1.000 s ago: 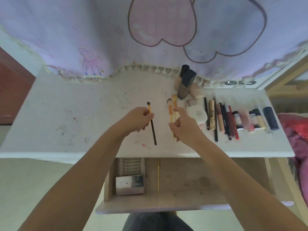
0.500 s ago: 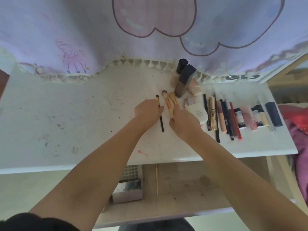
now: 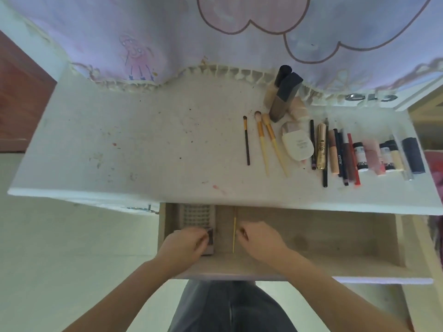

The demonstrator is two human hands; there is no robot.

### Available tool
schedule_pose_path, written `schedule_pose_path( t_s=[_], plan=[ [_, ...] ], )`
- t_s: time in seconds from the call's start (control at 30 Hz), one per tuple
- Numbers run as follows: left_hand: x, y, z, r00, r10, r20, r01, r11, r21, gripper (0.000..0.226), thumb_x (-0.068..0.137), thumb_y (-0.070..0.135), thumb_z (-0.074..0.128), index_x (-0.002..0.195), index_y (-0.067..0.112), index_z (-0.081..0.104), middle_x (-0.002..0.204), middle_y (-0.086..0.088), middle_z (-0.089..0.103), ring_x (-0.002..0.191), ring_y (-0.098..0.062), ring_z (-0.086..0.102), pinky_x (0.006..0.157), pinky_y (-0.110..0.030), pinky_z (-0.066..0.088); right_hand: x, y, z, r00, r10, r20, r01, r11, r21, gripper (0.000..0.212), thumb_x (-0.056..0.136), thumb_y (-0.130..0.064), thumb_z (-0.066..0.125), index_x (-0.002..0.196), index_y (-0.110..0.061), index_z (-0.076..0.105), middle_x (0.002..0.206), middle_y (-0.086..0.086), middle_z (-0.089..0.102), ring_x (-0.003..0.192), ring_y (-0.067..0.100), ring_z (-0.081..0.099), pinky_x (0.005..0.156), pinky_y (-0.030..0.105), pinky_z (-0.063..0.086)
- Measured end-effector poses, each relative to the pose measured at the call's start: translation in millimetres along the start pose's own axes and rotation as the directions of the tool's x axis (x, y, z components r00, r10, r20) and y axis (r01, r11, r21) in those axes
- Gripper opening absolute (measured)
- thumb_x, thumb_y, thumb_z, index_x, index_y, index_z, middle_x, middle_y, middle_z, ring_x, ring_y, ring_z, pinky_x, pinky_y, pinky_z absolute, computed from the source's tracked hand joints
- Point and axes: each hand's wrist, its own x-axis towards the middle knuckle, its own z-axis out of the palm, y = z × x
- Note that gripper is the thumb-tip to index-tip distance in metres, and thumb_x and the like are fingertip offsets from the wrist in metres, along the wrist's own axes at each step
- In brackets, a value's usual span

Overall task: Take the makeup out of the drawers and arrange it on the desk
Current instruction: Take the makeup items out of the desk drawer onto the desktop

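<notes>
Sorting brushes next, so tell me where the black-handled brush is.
The black-handled brush lies on the desk, leftmost of three brushes, beside the yellow brush.

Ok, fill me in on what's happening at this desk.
A person is emptying the open drawer under the desk. The left hand is on a small silver box at the drawer's left end, and the right hand reaches beside a thin yellow stick; whether either has a firm grip is unclear. A studded tray lies behind the box. On the desk, three brushes lie left of a row of bottles, tubes and pencils.
</notes>
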Motion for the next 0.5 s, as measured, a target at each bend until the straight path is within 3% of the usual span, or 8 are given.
schedule_pose_path(
  t_s=[0.03,0.1,0.3,0.43,0.5],
  plan=[
    [3.0,-8.1,9.7,0.999,-0.045,0.001,0.045,0.996,0.075,0.029,0.097,0.034,0.038,0.117,0.023,0.057,0.118,0.004,0.059,0.106,-0.014,0.055,0.087,-0.029,0.048,7.9,4.2,15.6,0.995,0.08,0.063,-0.079,0.997,-0.006,0.026,0.098,-0.033,0.038,0.099,-0.013,0.055,0.097,0.011,0.066,0.088,0.029,0.062,0.068,0.033,0.046],
    [13.7,-19.7,21.3,0.992,-0.129,-0.001,0.128,0.979,0.162,0.036,0.098,0.034,0.036,0.131,0.02,0.045,0.134,-0.002,0.046,0.12,-0.021,0.045,0.096,-0.035,0.044,27.9,9.4,36.6,0.98,0.177,0.091,-0.178,0.984,0.012,0.03,0.099,-0.03,0.041,0.113,-0.007,0.055,0.111,0.016,0.063,0.102,0.031,0.061,0.081,0.035,0.048],
    [30.8,-19.7,35.9,0.986,-0.164,0.041,0.137,0.914,0.382,0.036,0.094,0.025,0.042,0.128,0.014,0.045,0.132,-0.01,0.043,0.123,-0.028,0.039,0.096,-0.039,0.038,61.0,4.7,61.1,0.956,0.293,-0.002,-0.292,0.951,0.107,0.026,0.097,-0.015,0.043,0.116,-0.001,0.052,0.114,0.019,0.061,0.105,0.033,0.06,0.083,0.035,0.048],
    [30.4,-22.2,28.6,0.988,-0.134,0.076,0.088,0.895,0.438,0.034,0.092,0.019,0.046,0.124,0.011,0.053,0.132,-0.013,0.042,0.124,-0.029,0.036,0.097,-0.041,0.038,53.8,6.9,65.2,0.969,0.244,-0.031,-0.245,0.969,-0.018,0.025,0.096,-0.006,0.039,0.115,-0.002,0.054,0.115,0.018,0.062,0.106,0.034,0.06,0.084,0.036,0.048],
    [25.9,-20.6,22.4,0.989,-0.091,0.121,0.039,0.924,0.381,0.03,0.091,0.018,0.048,0.12,0.013,0.056,0.127,-0.01,0.047,0.12,-0.028,0.041,0.097,-0.041,0.042,46.8,10.6,60.4,0.977,0.211,-0.016,-0.211,0.975,-0.069,0.026,0.096,-0.009,0.039,0.115,-0.004,0.056,0.115,0.016,0.063,0.106,0.033,0.061,0.085,0.037,0.048]
  ],
)
